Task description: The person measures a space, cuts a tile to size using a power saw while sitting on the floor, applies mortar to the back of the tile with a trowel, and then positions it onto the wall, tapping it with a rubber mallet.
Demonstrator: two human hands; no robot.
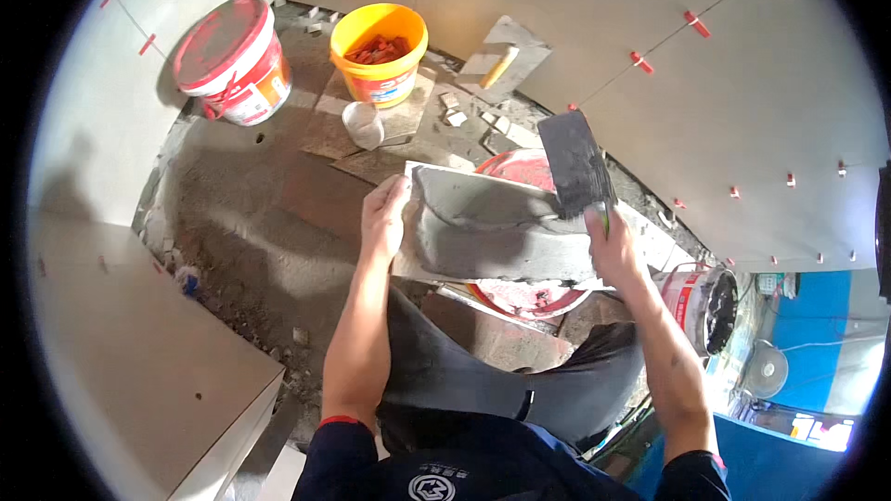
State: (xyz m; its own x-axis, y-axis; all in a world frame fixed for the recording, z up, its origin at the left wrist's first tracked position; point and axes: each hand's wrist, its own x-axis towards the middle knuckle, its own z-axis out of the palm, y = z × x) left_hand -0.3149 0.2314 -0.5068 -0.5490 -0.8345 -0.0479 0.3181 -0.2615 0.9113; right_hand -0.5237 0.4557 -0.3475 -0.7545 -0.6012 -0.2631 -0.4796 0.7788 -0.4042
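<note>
A pale rectangular tile lies across a round red-rimmed bucket in front of my knees. Thick grey mortar covers most of its upper face, with ridges and a bare strip at the left end. My left hand is closed around the tile's left edge. Over the right part of the tile, my right hand grips the handle of a flat, dark trowel. The trowel blade is tilted up, its lower end close to the mortar; whether they touch I cannot tell.
Beyond stand a yellow bucket of red pieces, a lidded red-and-white bucket and a white cup. A yellow-handled flat trowel rests by the tiled wall. At right are another bucket and a fan.
</note>
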